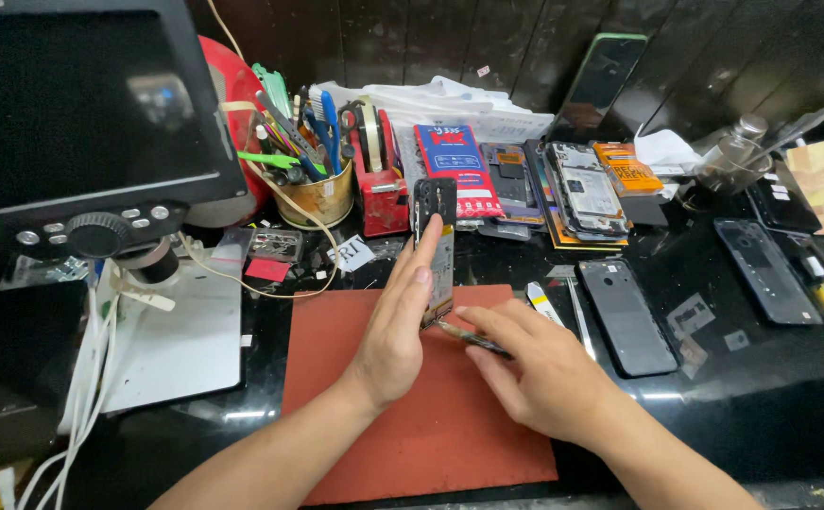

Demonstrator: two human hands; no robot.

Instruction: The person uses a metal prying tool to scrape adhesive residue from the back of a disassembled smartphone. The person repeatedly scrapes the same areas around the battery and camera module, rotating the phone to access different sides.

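Looking left to right, we see our left hand [395, 326] with flat fingers pressed against an upright opened phone [436, 247] over a matte red mat [412, 425]. Our right hand [540, 373] pinches a thin tool [473, 340], its tip hidden behind the phone.
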